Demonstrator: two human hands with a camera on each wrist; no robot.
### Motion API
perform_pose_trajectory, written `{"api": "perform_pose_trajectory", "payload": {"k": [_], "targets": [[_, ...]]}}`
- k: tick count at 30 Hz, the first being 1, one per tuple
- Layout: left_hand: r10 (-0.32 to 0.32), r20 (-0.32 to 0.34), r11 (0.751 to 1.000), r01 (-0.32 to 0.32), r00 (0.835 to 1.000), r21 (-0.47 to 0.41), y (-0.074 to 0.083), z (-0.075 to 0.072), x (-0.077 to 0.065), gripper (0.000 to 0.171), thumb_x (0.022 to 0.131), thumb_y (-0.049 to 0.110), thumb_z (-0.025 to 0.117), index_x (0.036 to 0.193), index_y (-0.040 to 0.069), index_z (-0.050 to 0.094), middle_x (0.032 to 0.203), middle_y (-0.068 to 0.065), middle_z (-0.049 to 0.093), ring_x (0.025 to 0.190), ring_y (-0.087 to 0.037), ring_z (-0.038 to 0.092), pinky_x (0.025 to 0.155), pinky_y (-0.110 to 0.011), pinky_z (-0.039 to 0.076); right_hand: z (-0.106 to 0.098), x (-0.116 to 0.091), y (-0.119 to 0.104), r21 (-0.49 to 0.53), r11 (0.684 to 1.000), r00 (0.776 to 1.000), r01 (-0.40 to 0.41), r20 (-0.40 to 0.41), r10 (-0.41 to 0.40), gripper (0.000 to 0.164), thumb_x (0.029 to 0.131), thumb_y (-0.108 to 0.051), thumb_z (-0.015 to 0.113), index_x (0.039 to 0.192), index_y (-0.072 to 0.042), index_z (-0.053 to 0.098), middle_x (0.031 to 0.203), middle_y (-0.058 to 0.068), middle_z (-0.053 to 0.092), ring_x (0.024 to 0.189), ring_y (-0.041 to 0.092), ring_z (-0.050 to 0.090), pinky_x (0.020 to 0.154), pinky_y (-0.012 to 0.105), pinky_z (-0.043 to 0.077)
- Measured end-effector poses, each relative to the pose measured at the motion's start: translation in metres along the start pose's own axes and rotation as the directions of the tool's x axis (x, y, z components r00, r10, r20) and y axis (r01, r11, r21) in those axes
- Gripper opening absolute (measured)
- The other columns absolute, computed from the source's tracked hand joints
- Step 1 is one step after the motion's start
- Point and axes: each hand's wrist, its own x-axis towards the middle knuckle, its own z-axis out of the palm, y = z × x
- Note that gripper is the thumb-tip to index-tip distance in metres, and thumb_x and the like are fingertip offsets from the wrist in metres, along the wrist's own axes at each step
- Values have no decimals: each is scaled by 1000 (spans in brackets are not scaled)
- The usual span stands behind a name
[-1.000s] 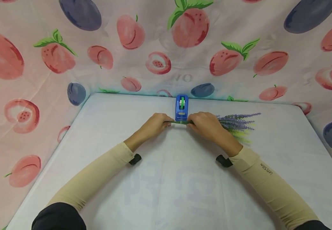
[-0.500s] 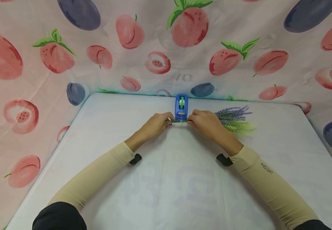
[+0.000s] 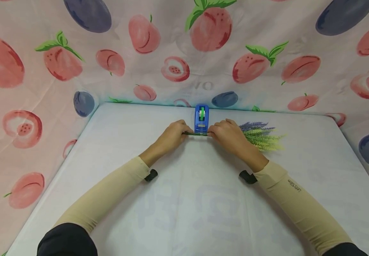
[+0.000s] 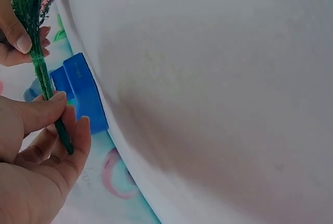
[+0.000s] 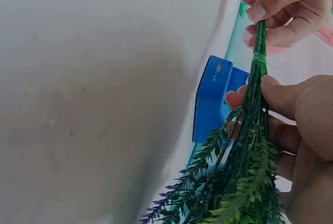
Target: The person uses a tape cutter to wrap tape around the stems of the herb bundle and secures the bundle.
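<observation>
Both hands hold one bunch of artificial lavender by its green stems, with purple and yellow-green flower heads pointing right. My left hand pinches the stem ends between thumb and fingers, also plain in the left wrist view. Nearer the flowers, my right hand pinches the stems. Between the two hands, a clear band, apparently tape, circles the stems in the right wrist view. Just behind the stems stands a blue tape dispenser with a green roll core. Part of the bunch is hidden behind the right hand.
A white cloth-covered table spreads under the hands. Its back edge meets a fruit-patterned cloth wall, which also runs down the left side. The dispenser sits close to that back edge.
The flower heads have turned about the stems, so more yellow-green and less purple shows. Both hands have shifted slightly, still on the stems. The dispenser has stayed in place.
</observation>
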Motion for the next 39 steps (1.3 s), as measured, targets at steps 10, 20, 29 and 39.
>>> {"api": "perform_pose_trajectory", "payload": {"k": [10,20,29,39], "targets": [[32,20,999,-33,999,40,-2,-2,-2,28,97,-4,63,123,1,73,103,-11,63,92,-20,62,80,-30,54,8,4,2,42,997,998,-58,20,57,21,91,-22,78,106,-8,76,97,8,75,91,31,69,90,56,51],[3,36,995,-7,999,100,-3,-1,-1,32,97,-5,61,126,2,71,101,-11,61,87,-19,59,75,-30,51,8,9,0,44,995,996,-87,32,86,16,92,-20,77,103,-9,77,93,6,75,86,27,70,91,53,51],[26,42,973,-35,999,227,1,2,6,24,101,3,61,121,0,74,98,-11,63,90,-22,62,82,-35,54,9,8,2,9,999,999,-47,-11,47,15,94,-19,75,103,-9,80,92,8,64,81,25,65,92,51,52],[51,55,942,-66,997,330,5,6,14,23,101,5,62,118,-1,74,97,-13,69,91,-24,68,83,-36,56,8,12,3,53,996,997,-74,-21,75,26,93,-16,75,115,-2,73,99,12,74,84,27,70,81,46,56]]}}
